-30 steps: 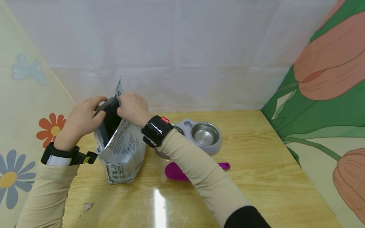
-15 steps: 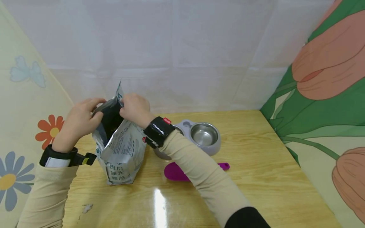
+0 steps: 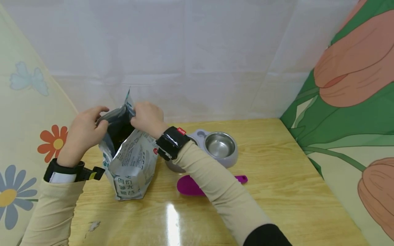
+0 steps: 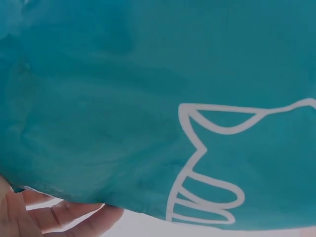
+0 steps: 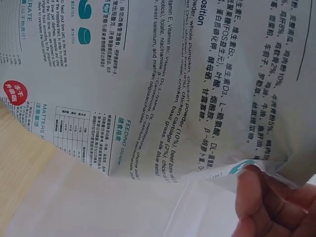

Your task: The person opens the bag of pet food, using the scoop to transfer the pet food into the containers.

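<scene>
A silvery cat food bag (image 3: 135,167) stands upright on the left of the table, its mouth spread and its inside dark. My left hand (image 3: 84,131) holds the left rim, thumb and fingers at the edge. At the opposite side, my right hand (image 3: 149,118) grips the upper corner with curled fingers. The left wrist view shows the bag's teal face (image 4: 123,123) with a white line drawing, my left fingers (image 4: 94,219) along its edge. In the right wrist view my right fingers (image 5: 252,197) pinch the rim beside the printed panel (image 5: 148,108). The bag's contents are too dark to make out.
Behind my right forearm sits a lilac double pet bowl (image 3: 229,161) with steel inserts, one partly hidden. A magenta scoop (image 3: 187,186) lies on the wooden table (image 3: 292,184), my sleeve crossing its middle. A white sheet (image 3: 215,58) hangs at the back.
The bag's mouth has opened wider. My left hand has shifted slightly left with the rim, and my right hand slightly right. Bowl and scoop have not moved.
</scene>
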`<state>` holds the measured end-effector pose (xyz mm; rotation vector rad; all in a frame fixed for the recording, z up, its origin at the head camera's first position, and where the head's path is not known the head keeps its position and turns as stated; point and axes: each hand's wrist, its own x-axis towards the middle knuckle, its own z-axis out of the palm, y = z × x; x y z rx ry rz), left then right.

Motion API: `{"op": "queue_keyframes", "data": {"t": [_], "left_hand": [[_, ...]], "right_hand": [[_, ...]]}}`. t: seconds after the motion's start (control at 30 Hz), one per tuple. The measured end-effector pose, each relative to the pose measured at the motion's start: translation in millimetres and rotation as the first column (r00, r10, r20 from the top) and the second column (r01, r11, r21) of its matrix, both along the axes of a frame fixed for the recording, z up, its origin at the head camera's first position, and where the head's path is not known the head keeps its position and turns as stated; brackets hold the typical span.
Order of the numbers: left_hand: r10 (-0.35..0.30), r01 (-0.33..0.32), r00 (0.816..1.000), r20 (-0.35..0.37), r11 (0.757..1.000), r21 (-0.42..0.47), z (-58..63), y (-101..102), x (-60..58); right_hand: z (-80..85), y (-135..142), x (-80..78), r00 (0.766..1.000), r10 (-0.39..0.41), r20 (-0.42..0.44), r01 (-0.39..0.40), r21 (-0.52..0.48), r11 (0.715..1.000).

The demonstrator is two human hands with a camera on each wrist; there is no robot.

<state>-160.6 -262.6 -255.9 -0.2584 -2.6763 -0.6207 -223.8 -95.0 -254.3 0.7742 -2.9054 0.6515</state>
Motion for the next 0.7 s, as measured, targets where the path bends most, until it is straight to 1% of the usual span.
{"op": "queue_keyframes", "data": {"t": [0.1, 0.27, 0.4, 0.7], "left_hand": [[0.002, -0.002, 1.0, -0.011, 1.0, -0.005, 0.5, -0.1, 0.2], [0.001, -0.001, 1.0, -0.001, 1.0, -0.003, 1.0, -1.1, -0.6], [0.004, -0.004, 1.0, -0.007, 1.0, -0.006, -0.1, -1.7, -0.4], [0.015, -0.015, 0.999, -0.038, 1.0, -0.001, -0.9, -0.5, 0.6]], "right_hand": [[-0.4, 0.5, -0.5, 1.0, -0.004, -0.001, 0.004, 0.0, 1.0], [-1.3, 1.4, -1.5, 1.0, -0.016, 0.006, 0.016, 0.004, 1.0], [-1.8, 1.8, -1.8, 1.0, -0.018, -0.003, 0.018, -0.001, 1.0], [-0.8, 3.9, -1.4, 0.999, -0.037, 0.017, 0.037, 0.015, 0.999]]}}
